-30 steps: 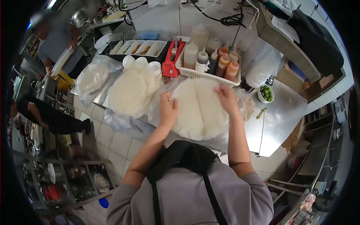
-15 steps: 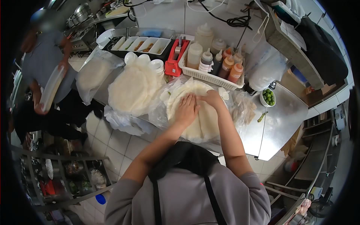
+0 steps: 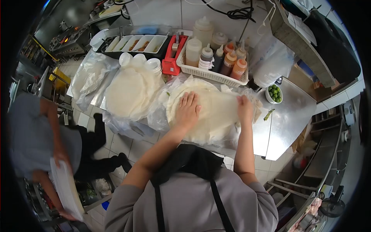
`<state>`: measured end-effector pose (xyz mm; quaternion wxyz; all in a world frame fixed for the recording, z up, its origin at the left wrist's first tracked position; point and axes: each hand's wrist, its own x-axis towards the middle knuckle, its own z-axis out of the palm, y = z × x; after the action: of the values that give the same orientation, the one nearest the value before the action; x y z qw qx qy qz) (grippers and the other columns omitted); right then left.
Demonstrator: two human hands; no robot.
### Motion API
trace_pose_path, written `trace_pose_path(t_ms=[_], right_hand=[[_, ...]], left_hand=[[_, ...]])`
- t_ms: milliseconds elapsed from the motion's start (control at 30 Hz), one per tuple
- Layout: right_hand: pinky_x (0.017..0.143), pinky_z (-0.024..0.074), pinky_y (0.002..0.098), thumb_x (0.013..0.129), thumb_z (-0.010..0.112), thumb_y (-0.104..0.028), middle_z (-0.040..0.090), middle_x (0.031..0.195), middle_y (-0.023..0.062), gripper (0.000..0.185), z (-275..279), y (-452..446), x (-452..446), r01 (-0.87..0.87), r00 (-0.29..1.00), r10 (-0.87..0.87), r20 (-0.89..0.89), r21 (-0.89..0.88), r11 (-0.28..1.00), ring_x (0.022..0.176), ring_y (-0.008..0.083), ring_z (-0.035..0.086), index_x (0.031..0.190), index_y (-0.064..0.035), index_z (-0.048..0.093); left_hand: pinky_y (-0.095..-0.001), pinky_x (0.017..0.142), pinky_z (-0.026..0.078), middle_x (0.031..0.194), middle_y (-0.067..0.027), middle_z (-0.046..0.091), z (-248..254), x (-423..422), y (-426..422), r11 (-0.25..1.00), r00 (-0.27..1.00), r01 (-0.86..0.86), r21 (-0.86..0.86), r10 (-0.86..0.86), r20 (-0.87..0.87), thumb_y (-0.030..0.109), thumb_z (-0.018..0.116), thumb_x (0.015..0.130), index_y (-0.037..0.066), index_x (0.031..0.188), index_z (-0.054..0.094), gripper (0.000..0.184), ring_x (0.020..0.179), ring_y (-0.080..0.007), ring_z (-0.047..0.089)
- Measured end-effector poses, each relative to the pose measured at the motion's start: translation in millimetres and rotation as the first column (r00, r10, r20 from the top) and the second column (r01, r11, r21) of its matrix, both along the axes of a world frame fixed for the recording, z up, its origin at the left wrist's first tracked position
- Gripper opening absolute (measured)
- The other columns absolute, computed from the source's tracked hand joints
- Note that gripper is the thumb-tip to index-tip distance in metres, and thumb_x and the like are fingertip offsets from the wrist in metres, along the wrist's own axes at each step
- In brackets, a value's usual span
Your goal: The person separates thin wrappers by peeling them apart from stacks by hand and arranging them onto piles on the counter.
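Note:
My left hand (image 3: 188,113) lies flat, fingers slightly spread, on a stack of thin round pastry wrappers (image 3: 208,133) resting on plastic. Between the fingers of my right hand (image 3: 244,110) is the edge of the top wrapper (image 3: 222,101), stretched out to the right past the rim of the stack. A second, wider stack of pale round wrappers (image 3: 133,92) sits to the left on the same counter, also over plastic.
Behind the stacks stand a white basket (image 3: 210,75) of sauce bottles, a red tool (image 3: 172,58), small white cups (image 3: 139,59) and a topping tray (image 3: 136,43). A bowl of green citrus (image 3: 274,94) is at right. At left, a co-worker (image 3: 42,131) carries a long white container (image 3: 65,185).
My right hand has moved right, drawing the top wrapper's edge off the stack, while my left stays on it. The co-worker has come nearer along the left, leaning down with the container.

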<state>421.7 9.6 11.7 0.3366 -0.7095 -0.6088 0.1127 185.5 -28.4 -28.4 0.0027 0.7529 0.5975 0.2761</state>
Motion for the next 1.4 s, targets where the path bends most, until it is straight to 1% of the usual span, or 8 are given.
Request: trace_pose_path(t_ms=[533,767,933,967,1067,1167,1267,1400], right_hand=[[0.051,0.0326,0.0233,0.09,0.052,-0.018,0.043,0.056,0.0032,0.022,106,-100,151,0.323,0.944,-0.286,-0.168,0.276,0.905,0.055,0.0074,0.034,0.08,0.0015,0.052],[0.048,0.0386,0.0294,0.081,0.061,-0.014,0.051,0.056,0.0159,0.016,180,-98,40,-0.258,0.964,0.26,0.055,-0.031,0.966,0.047,0.0165,0.043,0.081,0.0024,0.06],[0.05,0.0441,0.0292,0.078,0.058,-0.008,0.06,0.061,0.0128,0.012,210,-100,13,-0.909,0.396,0.906,-0.151,0.073,0.41,0.05,0.0241,0.058,0.082,0.0008,0.065],[0.05,0.0437,0.0256,0.077,0.057,-0.008,0.063,0.065,0.0118,0.014,206,-97,14,-0.926,0.324,0.922,-0.213,0.126,0.355,0.05,0.0206,0.06,0.083,0.0016,0.065],[0.047,0.0409,0.0234,0.077,0.057,-0.01,0.062,0.062,0.0073,0.014,183,-82,7,-0.788,0.426,0.873,-0.24,0.376,0.488,0.049,0.0144,0.057,0.082,0.0017,0.065],[0.053,0.0385,0.0234,0.077,0.064,-0.017,0.055,0.063,0.002,0.018,133,-34,-20,-0.577,0.681,0.573,-0.456,0.149,0.803,0.058,0.008,0.049,0.08,0.0007,0.063],[0.058,0.0405,0.0302,0.076,0.066,-0.019,0.057,0.067,0.0093,0.018,46,28,-55,-0.612,0.729,0.575,-0.371,0.023,0.79,0.062,0.0199,0.053,0.075,-0.0014,0.061],[0.065,0.0418,0.0386,0.072,0.066,-0.017,0.055,0.073,0.0151,0.016,-21,49,-84,-0.581,0.814,0.581,-0.014,0.018,0.814,0.071,0.0323,0.052,0.072,-0.0027,0.06]], left_hand=[[-0.0469,0.104,0.022,0.134,-0.0141,0.037,3,2,0,1.0,0.998,-0.02,-0.006,0.02,-0.058,0.027,0.044,0.087,0.003,0.128,0.04,0.048,0.125,-0.0337,0.031],[-0.0451,0.104,0.022,0.136,-0.0201,0.029,21,15,-11,0.955,0.933,0.268,-0.126,-0.224,0.282,0.037,0.061,0.078,0.002,0.133,0.03,0.072,0.128,-0.0366,0.024],[-0.0457,0.105,0.018,0.134,-0.0201,0.031,106,33,-48,0.843,0.622,0.529,0.098,-0.464,0.631,0.039,0.076,0.063,-0.002,0.137,0.012,0.106,0.127,-0.0378,0.023],[-0.0434,0.1,0.03,0.123,-0.0191,0.046,116,30,-51,0.862,0.573,0.479,0.166,-0.45,0.685,0.035,0.079,0.061,-0.002,0.131,0.03,0.093,0.117,-0.0346,0.04],[-0.0383,0.087,0.043,0.102,-0.0144,0.06,129,-5,-61,0.762,0.515,0.636,-0.118,-0.306,0.8,0.031,0.078,0.064,-0.003,0.116,0.049,0.069,0.095,-0.0303,0.056],[-0.0355,0.071,0.049,0.084,-0.0109,0.064,102,-28,-55,0.788,0.358,0.55,-0.278,0.078,0.93,0.028,0.074,0.068,0.0,0.095,0.059,0.042,0.076,-0.0304,0.061],[-0.0379,0.07,0.047,0.088,-0.0124,0.061,45,-57,-21,0.878,0.871,0.068,-0.474,0.18,0.458,0.027,0.069,0.072,0.003,0.09,0.06,0.031,0.079,-0.0313,0.059],[-0.0377,0.069,0.047,0.088,-0.0147,0.058,29,-62,-5,0.964,0.972,-0.178,-0.196,0.203,0.117,0.027,0.067,0.071,0.004,0.082,0.06,0.026,0.08,-0.0288,0.058]])
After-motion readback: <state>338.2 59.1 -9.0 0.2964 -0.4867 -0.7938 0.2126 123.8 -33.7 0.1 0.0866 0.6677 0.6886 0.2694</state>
